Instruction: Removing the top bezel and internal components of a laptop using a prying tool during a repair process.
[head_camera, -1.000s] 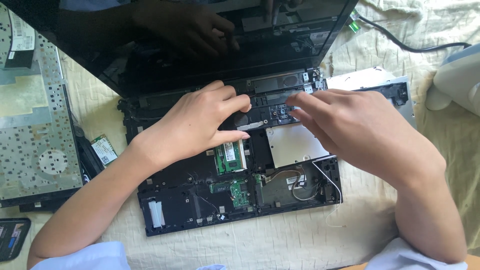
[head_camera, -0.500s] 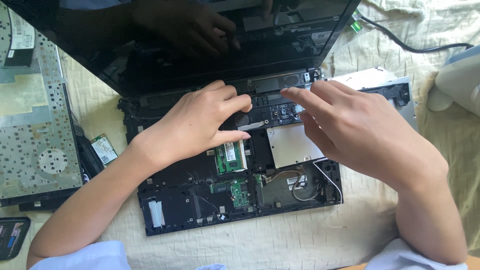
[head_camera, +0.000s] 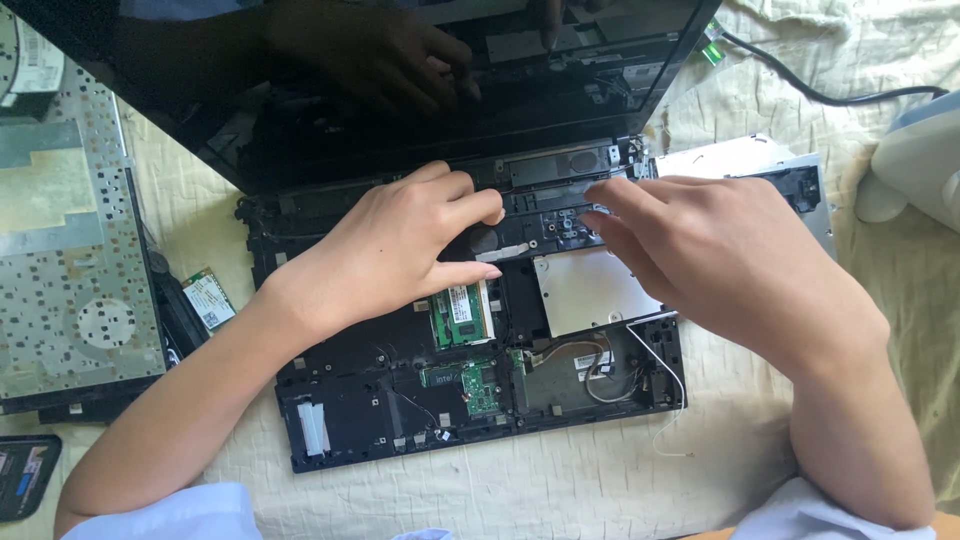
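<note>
An opened laptop base lies on a cream cloth with its keyboard removed and its dark screen tilted up behind. My left hand rests on the base's middle, fingers curled, fingertips near a green memory module. My right hand reaches in from the right, its fingertips touching the black strip near the hinge, above a silver metal plate. Whether either hand grips a part is hidden by the fingers. A smaller green card and loose white wires sit lower down.
The removed keyboard lies upside down at left, with a small green card beside it. A phone sits at bottom left. A silver panel, a black cable and a white object lie at right.
My right hand's fingers have slid left and up along the strip near the hinge. My left hand has stayed in place.
</note>
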